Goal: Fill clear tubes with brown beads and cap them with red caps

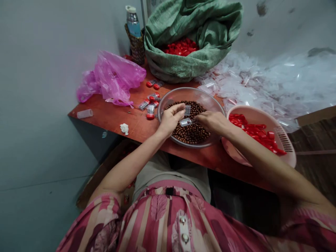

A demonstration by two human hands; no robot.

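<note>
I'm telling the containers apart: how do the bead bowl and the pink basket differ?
The bowl is grey, while the basket is pink. The bowl holds round brown beads; the basket holds red pieces. The basket has slots in its side; the bowl's visible wall looks solid. Both are open-topped.

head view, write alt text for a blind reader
A person's left hand and right hand work over a bowl of brown beads, small clear containers at their fingertips. A pink basket holding red pieces sits at right; a green sack stands behind.
</note>
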